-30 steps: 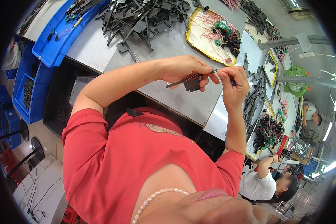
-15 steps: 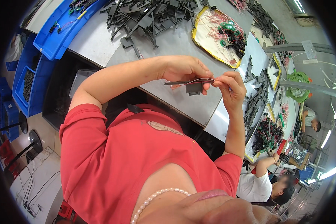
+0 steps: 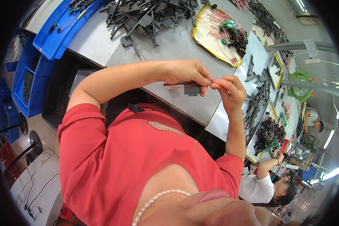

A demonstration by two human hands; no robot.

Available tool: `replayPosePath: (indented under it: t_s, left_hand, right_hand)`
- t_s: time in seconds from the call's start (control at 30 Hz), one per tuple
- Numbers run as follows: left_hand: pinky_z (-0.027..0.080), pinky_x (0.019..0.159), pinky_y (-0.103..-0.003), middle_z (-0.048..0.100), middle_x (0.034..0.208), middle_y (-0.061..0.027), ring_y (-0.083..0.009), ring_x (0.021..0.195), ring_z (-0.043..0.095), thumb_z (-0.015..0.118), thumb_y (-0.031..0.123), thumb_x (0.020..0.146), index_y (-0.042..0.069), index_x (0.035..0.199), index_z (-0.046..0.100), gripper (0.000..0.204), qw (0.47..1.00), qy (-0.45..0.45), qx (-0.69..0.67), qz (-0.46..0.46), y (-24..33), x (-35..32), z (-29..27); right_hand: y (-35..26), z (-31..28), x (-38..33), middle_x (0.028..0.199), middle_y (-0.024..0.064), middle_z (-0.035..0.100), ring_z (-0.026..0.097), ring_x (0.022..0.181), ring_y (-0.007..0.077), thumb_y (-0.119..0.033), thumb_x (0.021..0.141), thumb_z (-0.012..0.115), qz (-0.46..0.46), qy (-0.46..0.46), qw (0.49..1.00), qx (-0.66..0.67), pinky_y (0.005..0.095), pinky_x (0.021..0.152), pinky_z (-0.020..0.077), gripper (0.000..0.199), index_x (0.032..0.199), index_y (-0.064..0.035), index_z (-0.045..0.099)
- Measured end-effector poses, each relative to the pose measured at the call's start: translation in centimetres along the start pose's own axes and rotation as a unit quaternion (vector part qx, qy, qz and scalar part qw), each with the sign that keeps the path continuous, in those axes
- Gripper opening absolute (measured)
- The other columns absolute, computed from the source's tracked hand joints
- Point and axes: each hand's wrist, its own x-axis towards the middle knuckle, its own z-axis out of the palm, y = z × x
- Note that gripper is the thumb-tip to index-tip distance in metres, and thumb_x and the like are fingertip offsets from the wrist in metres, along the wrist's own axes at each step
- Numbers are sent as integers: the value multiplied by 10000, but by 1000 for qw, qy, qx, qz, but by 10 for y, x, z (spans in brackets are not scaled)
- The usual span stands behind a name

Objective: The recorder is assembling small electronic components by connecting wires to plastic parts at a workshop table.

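Note:
Over the near edge of the grey table, my left hand [image 3: 186, 72] is closed on a black plastic part [image 3: 192, 90]. This part has a square, box-like end and a long thin bar; my fingers cover some of it. Close beside it, my right hand [image 3: 231, 90] has thumb and fingers pinched together at the tip of the bar. What exactly sits in that pinch is too small to tell. Beyond my left hand lies a similar black part [image 3: 129, 41] with a thin wire trailing from it.
A pile of black plastic parts [image 3: 147, 19] covers the table's far side. A yellow-rimmed tray [image 3: 203, 37] holds red wires and green boards. Blue bins [image 3: 49, 47] stand at left. More black parts [image 3: 258, 101], a green fan [image 3: 300, 86] and a co-worker [image 3: 258, 186] are at right.
Both hands have shifted slightly left with the black part. My right fingers have closed in nearer to the left fingertips, and the wires along the bar show less.

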Motion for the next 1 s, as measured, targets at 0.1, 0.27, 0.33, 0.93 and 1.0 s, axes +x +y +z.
replayPosePath:
  t_s: [0.1,0.27,0.33,0.93,1.0]
  left_hand:
    - [384,417,-200,632,744,-28,-48,491,480,532,189,866,-6,1050,609,279,997,39,54,-23,3,-3,2]
    - [344,368,-199,630,726,-29,-34,464,442,510,205,879,26,1072,616,284,984,37,166,61,-6,-1,-4]
    - [338,367,-202,627,725,-26,-33,474,443,508,209,881,34,1083,615,288,982,47,176,45,5,-8,3]
    - [430,532,-229,609,627,-23,-66,571,543,571,217,857,20,932,659,228,960,163,208,94,-3,-5,20]
    - [431,524,-231,608,620,-22,-65,564,542,573,216,856,19,926,661,227,957,169,215,100,-4,-5,21]
  right_hand:
    - [-4,-2,3,728,26,592,576,630,144,-81,649,754,-19,-8,1000,-14,234,510,454,215,847,-79,671]
    - [-8,-6,5,752,28,610,580,638,158,-65,642,749,-7,-8,1000,-10,247,528,455,245,871,-86,666]
    - [-9,-9,4,763,33,613,582,660,178,-39,657,730,-40,-23,999,-24,266,554,461,221,857,-76,645]
    - [-16,5,-8,846,77,617,586,690,165,-25,767,661,4,79,996,-28,258,545,463,108,860,-53,613]
    - [-21,3,-8,847,65,615,571,690,130,-55,793,649,56,70,996,5,235,547,446,90,876,-47,615]
